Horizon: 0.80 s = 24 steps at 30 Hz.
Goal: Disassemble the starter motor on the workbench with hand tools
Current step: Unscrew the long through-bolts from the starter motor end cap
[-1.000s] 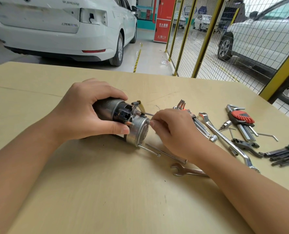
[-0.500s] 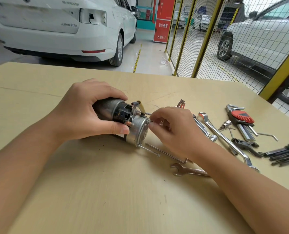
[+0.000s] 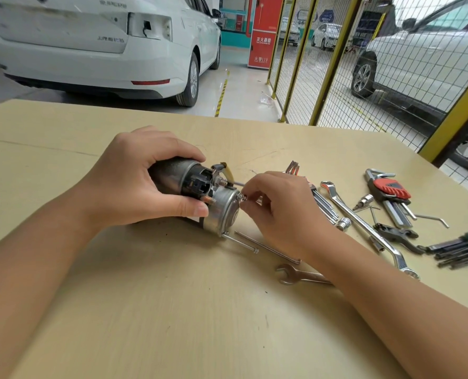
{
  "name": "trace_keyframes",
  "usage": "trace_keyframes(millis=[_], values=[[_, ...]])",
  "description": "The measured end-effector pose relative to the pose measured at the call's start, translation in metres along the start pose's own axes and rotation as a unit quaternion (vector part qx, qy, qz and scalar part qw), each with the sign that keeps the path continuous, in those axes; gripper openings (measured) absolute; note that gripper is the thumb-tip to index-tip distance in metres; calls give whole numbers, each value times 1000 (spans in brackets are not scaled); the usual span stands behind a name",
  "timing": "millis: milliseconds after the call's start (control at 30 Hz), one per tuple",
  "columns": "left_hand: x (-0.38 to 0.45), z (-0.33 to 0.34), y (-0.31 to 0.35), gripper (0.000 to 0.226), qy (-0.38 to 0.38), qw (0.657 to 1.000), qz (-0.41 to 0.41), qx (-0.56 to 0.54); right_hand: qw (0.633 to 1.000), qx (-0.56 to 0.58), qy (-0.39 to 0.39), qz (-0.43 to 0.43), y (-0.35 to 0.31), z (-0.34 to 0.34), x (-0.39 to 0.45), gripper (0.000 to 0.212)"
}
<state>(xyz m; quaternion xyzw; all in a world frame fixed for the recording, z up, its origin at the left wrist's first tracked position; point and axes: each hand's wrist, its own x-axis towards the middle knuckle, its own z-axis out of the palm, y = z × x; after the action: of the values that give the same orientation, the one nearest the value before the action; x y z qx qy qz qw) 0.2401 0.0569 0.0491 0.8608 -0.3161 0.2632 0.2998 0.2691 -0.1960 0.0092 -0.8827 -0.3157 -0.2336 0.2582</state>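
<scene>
My left hand (image 3: 134,181) grips the starter motor (image 3: 200,192) lying mid-workbench (image 3: 172,310), well in from every edge. My right hand (image 3: 279,212) pinches what I think is a small bolt (image 3: 242,197) on its end cap. Tools crowd the right side; a wrench (image 3: 298,276) lies near my forearm.

A white car (image 3: 96,47) stood on the floor beyond the bench, its rear facing the camera. To its right rose a red cabinet (image 3: 264,31) and a yellow-framed mesh fence (image 3: 334,58), with a silver car (image 3: 424,53) parked behind the mesh.
</scene>
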Motion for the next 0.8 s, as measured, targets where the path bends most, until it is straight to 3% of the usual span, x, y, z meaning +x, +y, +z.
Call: trace_keyframes(millis=[100,300,667,800], values=[[0,0,0,65,-2,1000,3,-2,1000,11,-10,15,-1,-2,0,5],[0,0,-2,65,-1,1000,1,-5,996,22,-80,25,-1,-4,1,25],[1,1,-2,65,-3,1000,0,-4,1000,4,3,2,-3,-3,-2,4],[1,1,-2,65,-5,1000,-2,-5,996,66,-26,45,-4,-5,-1,10]])
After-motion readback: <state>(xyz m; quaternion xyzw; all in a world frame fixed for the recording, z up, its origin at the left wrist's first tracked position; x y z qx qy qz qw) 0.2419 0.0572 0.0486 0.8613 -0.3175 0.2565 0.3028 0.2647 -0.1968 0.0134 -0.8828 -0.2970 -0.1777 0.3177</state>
